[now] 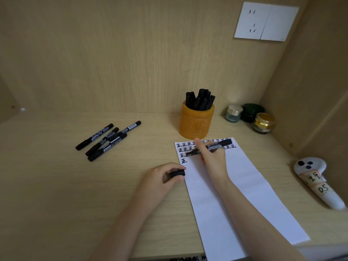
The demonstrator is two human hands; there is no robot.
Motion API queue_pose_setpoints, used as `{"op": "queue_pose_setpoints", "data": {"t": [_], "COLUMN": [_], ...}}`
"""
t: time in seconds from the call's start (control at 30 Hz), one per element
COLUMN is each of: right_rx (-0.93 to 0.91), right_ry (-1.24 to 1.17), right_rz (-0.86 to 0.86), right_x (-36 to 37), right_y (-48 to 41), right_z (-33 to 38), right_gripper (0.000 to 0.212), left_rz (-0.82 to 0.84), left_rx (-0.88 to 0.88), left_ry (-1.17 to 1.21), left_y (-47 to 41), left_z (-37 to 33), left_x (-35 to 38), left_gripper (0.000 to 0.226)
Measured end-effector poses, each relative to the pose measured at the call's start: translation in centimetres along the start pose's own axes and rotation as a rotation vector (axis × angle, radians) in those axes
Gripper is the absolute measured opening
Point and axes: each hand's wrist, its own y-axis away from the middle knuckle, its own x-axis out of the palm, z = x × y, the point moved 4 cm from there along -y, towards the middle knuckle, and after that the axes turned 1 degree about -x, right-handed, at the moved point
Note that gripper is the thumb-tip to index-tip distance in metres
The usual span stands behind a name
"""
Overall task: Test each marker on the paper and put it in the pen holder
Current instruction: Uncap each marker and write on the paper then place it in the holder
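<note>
Right hand (212, 157) grips marker (211, 147) — axis left-right, tip left over paper (244, 185). Left hand (162, 178) pinches cap (178, 173) — just left of tip.

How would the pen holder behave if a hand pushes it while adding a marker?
The pen holder looks squat, with a wide base, so it would probably slide rather than tip. The many markers standing inside likely add weight and steady it. On the smooth desk it may slip a little.
</note>
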Motion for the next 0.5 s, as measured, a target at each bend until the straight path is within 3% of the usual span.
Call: {"op": "queue_pose_setpoints", "data": {"t": [0.17, 0.5], "right_rx": [0.039, -0.006], "right_ry": [-0.057, -0.078], "right_rz": [0.041, 0.096], "right_x": [-0.1, 0.9], "right_y": [0.3, 1.6], "right_z": [0.8, 1.8], "right_gripper": [0.032, 0.044], "left_rz": [-0.142, -0.219], "left_rx": [-0.030, -0.081], "left_ry": [0.073, 0.208], "left_y": [-0.2, -0.2], "left_z": [0.7, 0.8], "left_x": [-0.9, -1.2], "left_gripper": [0.027, 0.019]}}
